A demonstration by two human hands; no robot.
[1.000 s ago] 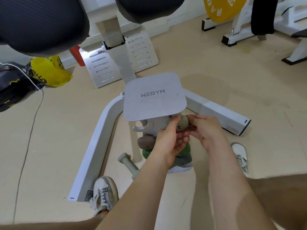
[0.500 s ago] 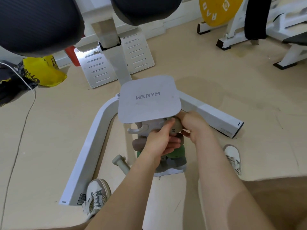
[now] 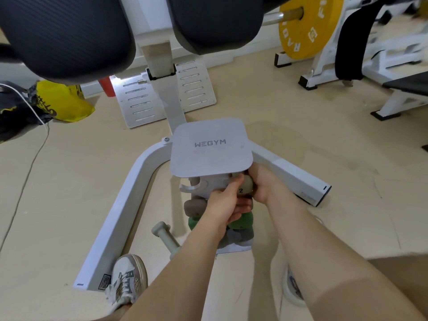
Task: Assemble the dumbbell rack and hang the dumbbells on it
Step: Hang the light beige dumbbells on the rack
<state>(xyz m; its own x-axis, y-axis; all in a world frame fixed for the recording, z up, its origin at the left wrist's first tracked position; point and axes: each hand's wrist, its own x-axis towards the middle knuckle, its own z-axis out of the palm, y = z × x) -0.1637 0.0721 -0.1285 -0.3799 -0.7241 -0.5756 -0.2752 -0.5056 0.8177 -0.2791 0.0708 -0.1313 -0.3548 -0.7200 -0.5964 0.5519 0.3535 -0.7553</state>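
Dumbbell [image 3: 247,185] in left hand [image 3: 223,205] and right hand [image 3: 264,185]

a gym — yellow weight plate [image 3: 308,26], white machine frames [image 3: 324,72], padded bench [image 3: 412,85].

— What do you count there on the floor?
— I count five: beige dumbbell [image 3: 246,185], brown dumbbell [image 3: 194,206], green dumbbell [image 3: 242,222], grey dumbbell [image 3: 240,236], pale dumbbell [image 3: 162,232]
— And other things?
— One rack [image 3: 210,147], two hands, left hand [image 3: 222,205] and right hand [image 3: 264,184], two shoes [image 3: 127,279] [image 3: 292,289], one yellow plate [image 3: 301,31]
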